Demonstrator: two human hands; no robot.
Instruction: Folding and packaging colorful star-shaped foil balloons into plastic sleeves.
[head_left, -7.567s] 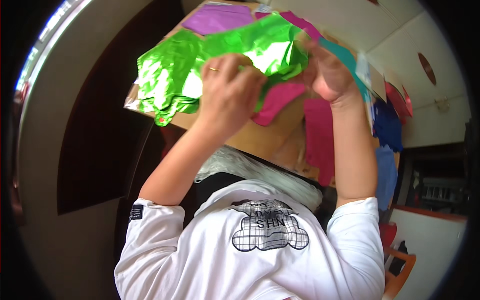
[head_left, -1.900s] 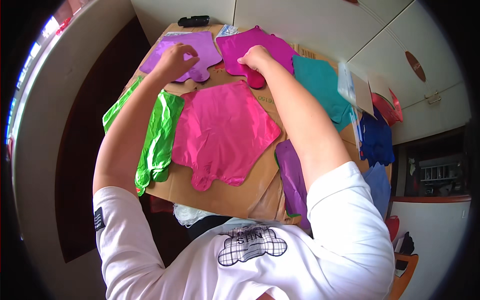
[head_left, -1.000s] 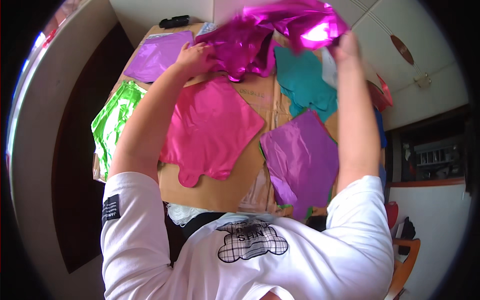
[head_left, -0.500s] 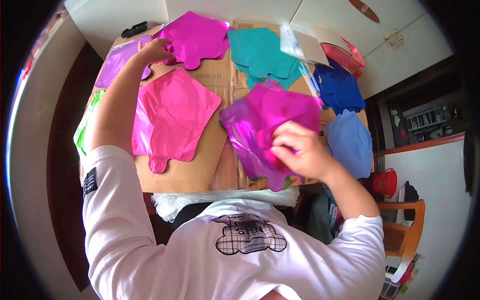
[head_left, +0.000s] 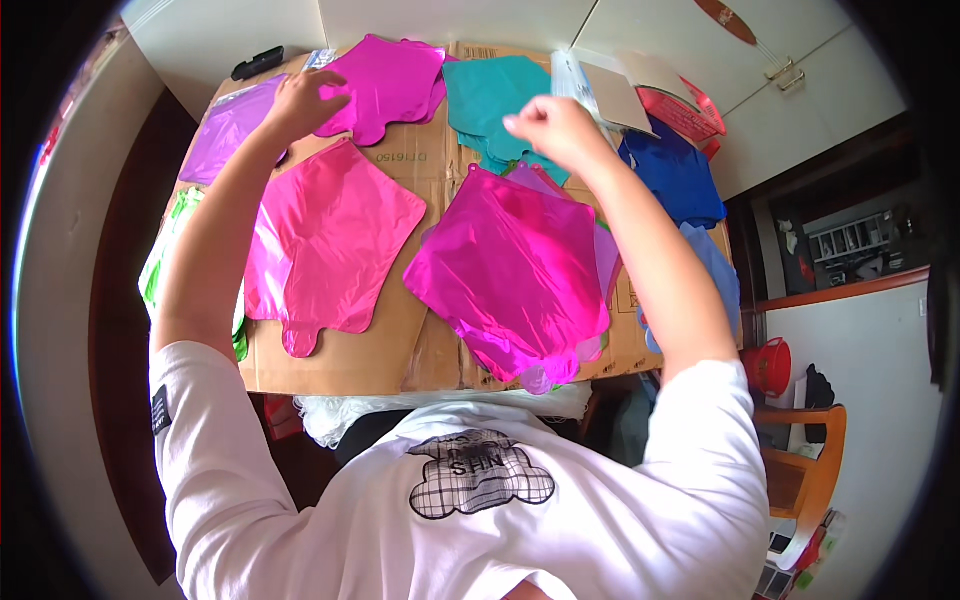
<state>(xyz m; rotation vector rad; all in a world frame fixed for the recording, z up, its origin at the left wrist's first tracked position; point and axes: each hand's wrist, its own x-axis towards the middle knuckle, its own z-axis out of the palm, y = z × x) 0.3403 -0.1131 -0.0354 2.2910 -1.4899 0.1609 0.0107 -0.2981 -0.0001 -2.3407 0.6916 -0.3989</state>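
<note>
My left hand (head_left: pixel 305 103) is at the left edge of a pile of flat magenta foil balloons (head_left: pixel 385 85), fingers curved and apart, holding nothing I can see. My right hand (head_left: pixel 558 130) hovers over the teal foil balloons (head_left: pixel 500 100), its fingers curled in with nothing visible in them. Below it, on the cardboard, lies a pile topped by a shiny magenta foil balloon (head_left: pixel 515 270), with purple and green edges showing underneath. To its left a pink foil balloon (head_left: pixel 335 245) lies flat. Purple foil balloons (head_left: pixel 230 130) are beside my left wrist.
Dark blue foil pieces (head_left: pixel 675 180) and light blue ones (head_left: pixel 712 265) lie along the right side of the cardboard (head_left: pixel 395 355). Green foil (head_left: pixel 170 245) is partly hidden by my left arm. A red basket (head_left: pixel 685 110) and a black object (head_left: pixel 258 63) sit at the back.
The magenta balloon from my right hand now lies flat on the middle pile, let go. My right hand has moved up and away toward the teal balloons. My left hand stays by the magenta pile.
</note>
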